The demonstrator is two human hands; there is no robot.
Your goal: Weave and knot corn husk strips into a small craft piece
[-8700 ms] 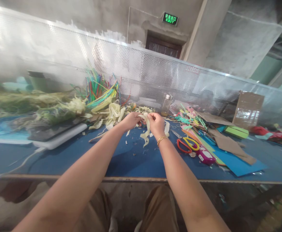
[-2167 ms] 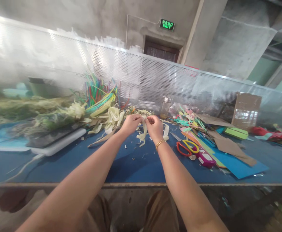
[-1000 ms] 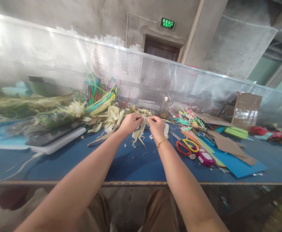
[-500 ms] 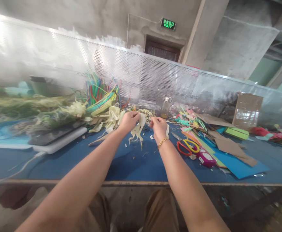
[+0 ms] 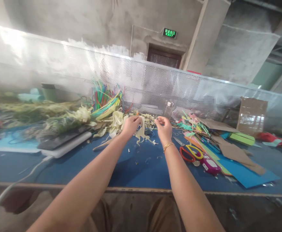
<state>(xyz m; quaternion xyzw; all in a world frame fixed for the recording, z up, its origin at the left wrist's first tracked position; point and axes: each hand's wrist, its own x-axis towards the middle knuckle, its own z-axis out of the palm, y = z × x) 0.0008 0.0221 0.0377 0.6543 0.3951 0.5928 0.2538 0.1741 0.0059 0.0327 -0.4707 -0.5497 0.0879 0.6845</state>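
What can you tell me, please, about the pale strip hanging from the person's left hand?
The pale strip looks like a dried husk or leaf, cream-yellow, thin and limp. The left hand pinches its upper end, so it hangs down, frayed into curling shreds at the bottom, just above the blue tabletop. The right hand is close beside it; whether it touches the strip cannot be told.

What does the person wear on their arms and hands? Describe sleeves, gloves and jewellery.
Both forearms are bare, with no sleeves in view and no gloves. The right hand has a gold beaded bracelet around its wrist. The left hand and its wrist carry nothing: no watch, band or visible ring.
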